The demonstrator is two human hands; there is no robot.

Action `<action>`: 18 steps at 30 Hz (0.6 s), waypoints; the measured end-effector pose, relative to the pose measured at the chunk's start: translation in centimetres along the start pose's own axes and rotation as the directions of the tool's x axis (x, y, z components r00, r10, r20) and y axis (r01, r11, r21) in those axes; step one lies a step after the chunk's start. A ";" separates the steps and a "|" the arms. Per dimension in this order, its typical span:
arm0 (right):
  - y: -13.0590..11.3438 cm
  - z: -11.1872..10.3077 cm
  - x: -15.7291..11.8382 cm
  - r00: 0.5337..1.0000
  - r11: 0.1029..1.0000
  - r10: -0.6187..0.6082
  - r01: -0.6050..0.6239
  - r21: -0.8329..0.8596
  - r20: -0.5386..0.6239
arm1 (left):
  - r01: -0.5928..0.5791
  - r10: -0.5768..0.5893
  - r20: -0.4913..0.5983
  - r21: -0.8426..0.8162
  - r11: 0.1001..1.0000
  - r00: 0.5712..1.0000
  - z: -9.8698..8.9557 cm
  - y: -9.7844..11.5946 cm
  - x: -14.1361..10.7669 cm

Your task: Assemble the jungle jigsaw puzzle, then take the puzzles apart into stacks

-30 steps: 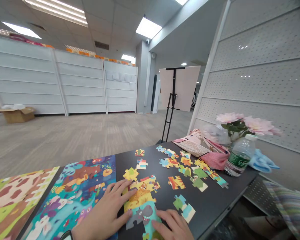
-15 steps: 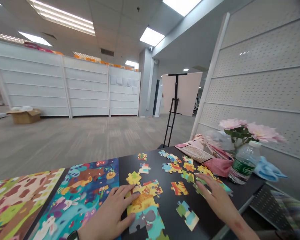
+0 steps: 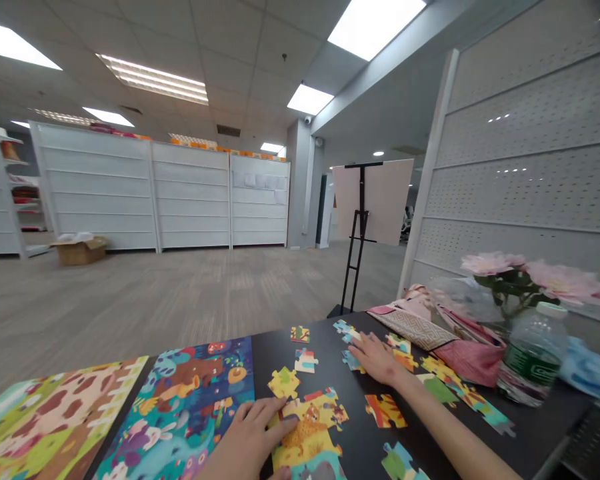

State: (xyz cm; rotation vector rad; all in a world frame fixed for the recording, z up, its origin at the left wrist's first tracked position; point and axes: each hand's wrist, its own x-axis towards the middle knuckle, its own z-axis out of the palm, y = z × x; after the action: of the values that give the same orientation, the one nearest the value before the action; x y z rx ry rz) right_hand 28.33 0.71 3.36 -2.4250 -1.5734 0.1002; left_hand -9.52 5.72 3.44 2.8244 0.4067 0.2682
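Observation:
My left hand (image 3: 257, 437) lies with its fingers stretched over the left edge of a partly joined jigsaw puzzle (image 3: 313, 433), which shows a yellow leopard and a grey hippo's top. Touching or close above the loose puzzle pieces at the back of the table is my right hand (image 3: 375, 359), fingers extended and palm down. A blue piece (image 3: 343, 327) shows beyond its fingertips; another blue piece (image 3: 353, 361) is partly under it. An orange striped piece (image 3: 385, 411) rests left of my right forearm. A yellow-green piece (image 3: 283, 383) sits just behind the joined puzzle.
Two finished picture puzzles, a blue one (image 3: 190, 393) and a cow-patterned one (image 3: 75, 413), lie to the left. Along the right stand a pink bag (image 3: 475, 357), a water bottle (image 3: 534, 360) and pink flowers (image 3: 560, 277). An easel (image 3: 359, 247) stands beyond the dark table.
My right hand has moved away from the green pieces on the right, forward and left to the pieces at the back. My left hand stays on the puzzle. The view has tilted up and turned slightly left.

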 end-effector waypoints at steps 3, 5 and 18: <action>-2.5 1.3 -1.7 0.994 0.994 -0.108 0.107 0.013 0.027 | -0.011 0.010 0.020 0.021 1.000 1.000 0.3 -0.4 0.3; -3.7 1.7 -2.7 0.984 0.984 -0.176 0.176 0.027 0.026 | -0.002 0.001 0.022 0.027 1.000 1.000 0.5 -0.5 0.4; 15.2 -4.4 -5.9 0.933 0.943 0.328 -0.332 -0.004 -0.147 | 0.021 -0.021 -0.033 0.007 1.000 0.999 0.8 -0.3 -0.5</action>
State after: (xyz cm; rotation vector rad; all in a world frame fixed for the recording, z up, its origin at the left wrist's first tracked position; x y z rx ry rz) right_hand 40.22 -11.28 3.50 -2.6318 -1.1036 -0.0381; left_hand -9.85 5.70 2.47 2.8249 0.4447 0.3092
